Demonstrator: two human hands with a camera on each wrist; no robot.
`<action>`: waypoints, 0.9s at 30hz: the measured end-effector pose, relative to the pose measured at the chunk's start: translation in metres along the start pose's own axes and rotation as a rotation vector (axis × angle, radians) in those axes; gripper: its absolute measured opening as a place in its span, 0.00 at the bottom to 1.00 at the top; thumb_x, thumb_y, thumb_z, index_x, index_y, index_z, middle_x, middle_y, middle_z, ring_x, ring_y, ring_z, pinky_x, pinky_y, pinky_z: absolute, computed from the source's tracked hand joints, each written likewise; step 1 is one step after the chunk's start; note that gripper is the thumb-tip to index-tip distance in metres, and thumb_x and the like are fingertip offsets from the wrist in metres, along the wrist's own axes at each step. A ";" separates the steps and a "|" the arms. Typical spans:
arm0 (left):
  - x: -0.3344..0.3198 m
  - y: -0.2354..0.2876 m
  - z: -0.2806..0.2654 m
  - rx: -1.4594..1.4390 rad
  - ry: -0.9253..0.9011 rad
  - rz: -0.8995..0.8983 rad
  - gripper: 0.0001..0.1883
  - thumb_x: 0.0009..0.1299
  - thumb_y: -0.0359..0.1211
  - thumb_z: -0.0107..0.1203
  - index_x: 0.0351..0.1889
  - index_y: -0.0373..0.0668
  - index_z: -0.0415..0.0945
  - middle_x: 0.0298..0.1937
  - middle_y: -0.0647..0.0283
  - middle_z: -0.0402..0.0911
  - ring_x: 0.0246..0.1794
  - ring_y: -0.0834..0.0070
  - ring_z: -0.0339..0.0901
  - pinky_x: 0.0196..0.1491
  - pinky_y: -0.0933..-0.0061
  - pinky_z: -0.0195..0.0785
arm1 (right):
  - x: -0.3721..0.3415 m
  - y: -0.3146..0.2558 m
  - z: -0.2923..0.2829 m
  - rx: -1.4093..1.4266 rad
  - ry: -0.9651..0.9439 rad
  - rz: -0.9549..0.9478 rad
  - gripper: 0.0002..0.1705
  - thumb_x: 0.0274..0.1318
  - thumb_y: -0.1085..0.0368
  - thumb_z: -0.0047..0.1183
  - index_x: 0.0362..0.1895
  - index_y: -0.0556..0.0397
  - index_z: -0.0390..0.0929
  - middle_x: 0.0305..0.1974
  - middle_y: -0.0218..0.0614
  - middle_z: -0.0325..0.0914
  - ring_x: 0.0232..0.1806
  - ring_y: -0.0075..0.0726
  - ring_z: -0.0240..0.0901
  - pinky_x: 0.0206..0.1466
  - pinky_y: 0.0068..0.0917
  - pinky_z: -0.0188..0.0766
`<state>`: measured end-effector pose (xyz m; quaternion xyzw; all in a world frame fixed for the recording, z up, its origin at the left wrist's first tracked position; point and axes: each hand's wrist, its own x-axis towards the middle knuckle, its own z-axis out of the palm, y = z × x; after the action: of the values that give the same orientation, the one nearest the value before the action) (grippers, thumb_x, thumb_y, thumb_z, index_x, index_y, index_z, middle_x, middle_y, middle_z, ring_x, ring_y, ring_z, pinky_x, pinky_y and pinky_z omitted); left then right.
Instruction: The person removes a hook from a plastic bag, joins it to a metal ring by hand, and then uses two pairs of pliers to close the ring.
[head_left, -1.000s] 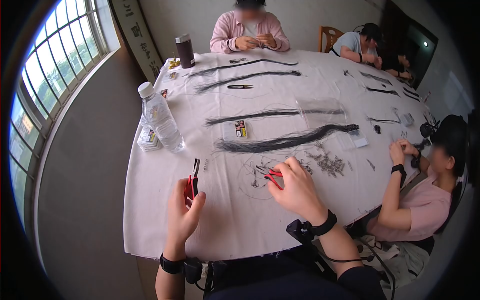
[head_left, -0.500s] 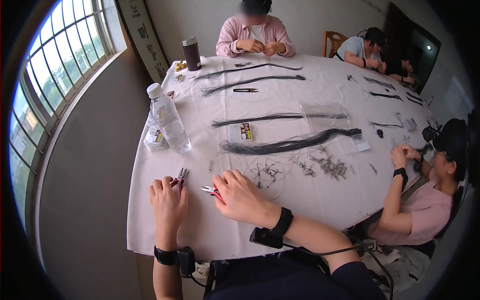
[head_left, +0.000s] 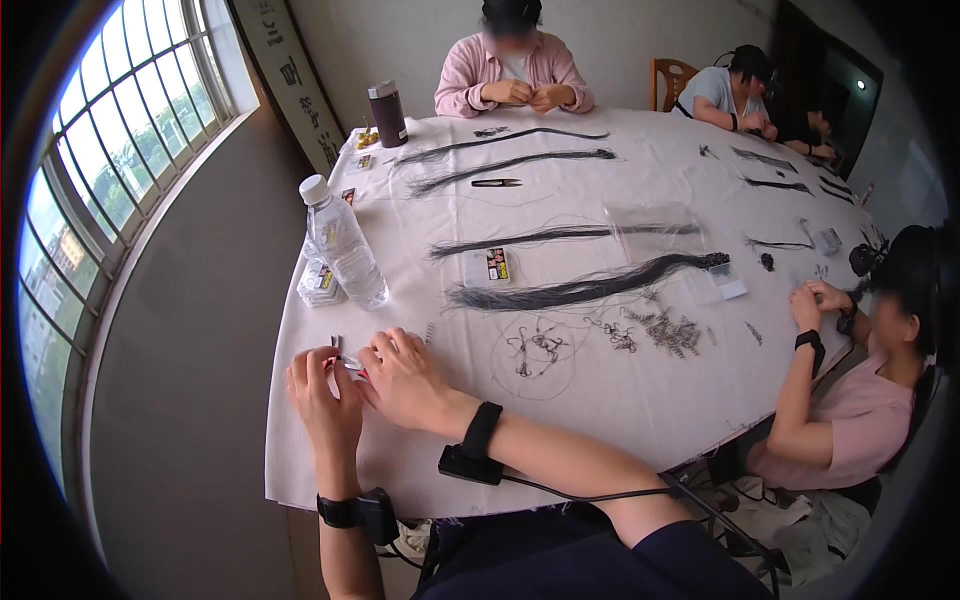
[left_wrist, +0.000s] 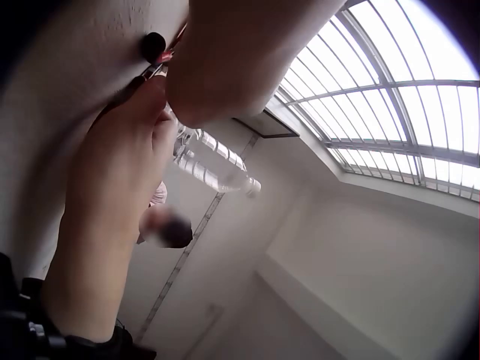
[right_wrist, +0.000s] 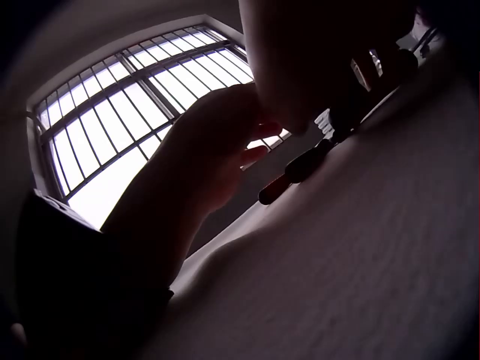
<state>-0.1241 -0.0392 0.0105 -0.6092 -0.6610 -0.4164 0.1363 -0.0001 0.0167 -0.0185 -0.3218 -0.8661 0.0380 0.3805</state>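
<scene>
In the head view my left hand (head_left: 325, 405) rests near the table's left front edge, fingers curled about a pair of pliers whose metal tip shows just beyond them. My right hand (head_left: 405, 380) is right beside it, gripping a second pair of red-handled pliers (head_left: 363, 376) whose nose points at the left hand's fingertips. The two hands overlap in the left wrist view, where metal and a bit of red handle (left_wrist: 166, 56) show between them. In the dark right wrist view a red-and-black handle (right_wrist: 276, 189) lies low over the cloth. The hands hide most of both tools.
A water bottle (head_left: 345, 245) stands beyond the hands, near plastic boxes (head_left: 320, 285). Tangled fine line with hook-like pieces (head_left: 540, 350) and a pile of small coiled metal pieces (head_left: 670, 332) lie to the right. Dark strand bundles (head_left: 580, 285) cross the table; other people sit around it.
My right hand has moved left with its pliers, from the tangled line to beside my left hand. The left hand has turned palm down and shifted slightly left, covering most of its pliers.
</scene>
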 end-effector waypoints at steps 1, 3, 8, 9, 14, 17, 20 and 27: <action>0.001 0.002 0.000 0.001 -0.001 0.000 0.07 0.66 0.25 0.53 0.41 0.40 0.76 0.42 0.58 0.76 0.45 0.59 0.72 0.49 0.59 0.64 | -0.001 0.008 -0.014 0.031 0.000 0.001 0.14 0.56 0.60 0.54 0.42 0.56 0.76 0.44 0.42 0.72 0.53 0.47 0.65 0.55 0.41 0.65; 0.001 0.005 0.003 -0.128 -0.068 0.022 0.06 0.65 0.25 0.54 0.40 0.40 0.76 0.40 0.58 0.77 0.44 0.59 0.72 0.49 0.59 0.64 | -0.006 0.036 -0.060 0.082 -0.030 0.012 0.10 0.55 0.63 0.55 0.40 0.54 0.78 0.42 0.39 0.72 0.51 0.45 0.67 0.55 0.41 0.65; 0.016 0.020 0.018 -0.145 -0.253 0.066 0.05 0.65 0.26 0.57 0.39 0.39 0.76 0.39 0.57 0.77 0.43 0.58 0.73 0.48 0.60 0.66 | -0.055 0.123 -0.142 0.019 -0.250 0.233 0.08 0.52 0.68 0.57 0.38 0.51 0.83 0.38 0.33 0.76 0.47 0.41 0.68 0.55 0.36 0.66; 0.021 0.022 0.023 -0.115 -0.312 0.117 0.05 0.65 0.27 0.58 0.38 0.40 0.76 0.39 0.57 0.77 0.42 0.58 0.73 0.48 0.60 0.66 | -0.061 0.123 -0.148 0.017 -0.253 0.232 0.08 0.52 0.68 0.57 0.38 0.51 0.83 0.38 0.33 0.76 0.47 0.41 0.68 0.55 0.36 0.66; 0.035 0.032 0.060 -0.087 -0.407 0.131 0.10 0.64 0.37 0.62 0.35 0.41 0.79 0.35 0.56 0.79 0.42 0.57 0.76 0.48 0.59 0.68 | -0.061 0.111 -0.153 0.077 -0.279 0.253 0.08 0.50 0.63 0.63 0.36 0.48 0.84 0.35 0.28 0.77 0.45 0.37 0.67 0.55 0.34 0.64; 0.037 0.036 0.067 -0.003 -0.506 0.124 0.13 0.61 0.40 0.64 0.34 0.41 0.79 0.34 0.55 0.79 0.43 0.57 0.76 0.48 0.59 0.68 | -0.062 0.115 -0.134 0.035 -0.317 0.193 0.07 0.50 0.62 0.63 0.34 0.46 0.84 0.35 0.26 0.76 0.45 0.36 0.67 0.52 0.34 0.63; 0.035 0.037 0.075 0.015 -0.502 0.140 0.13 0.59 0.38 0.66 0.32 0.38 0.77 0.32 0.55 0.79 0.39 0.57 0.76 0.45 0.61 0.69 | -0.062 0.114 -0.127 -0.013 -0.290 0.129 0.04 0.52 0.62 0.62 0.33 0.45 0.83 0.34 0.26 0.75 0.46 0.35 0.67 0.50 0.35 0.61; 0.036 0.040 0.095 -0.198 -0.436 0.148 0.08 0.62 0.28 0.59 0.38 0.38 0.76 0.30 0.53 0.79 0.34 0.56 0.78 0.41 0.58 0.71 | -0.049 0.111 -0.166 0.438 -0.011 0.283 0.05 0.57 0.69 0.58 0.37 0.53 0.77 0.32 0.32 0.78 0.38 0.33 0.73 0.46 0.31 0.68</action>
<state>-0.0645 0.0501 -0.0083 -0.7416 -0.5846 -0.3266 -0.0399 0.1969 0.0462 0.0337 -0.3495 -0.7857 0.2793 0.4272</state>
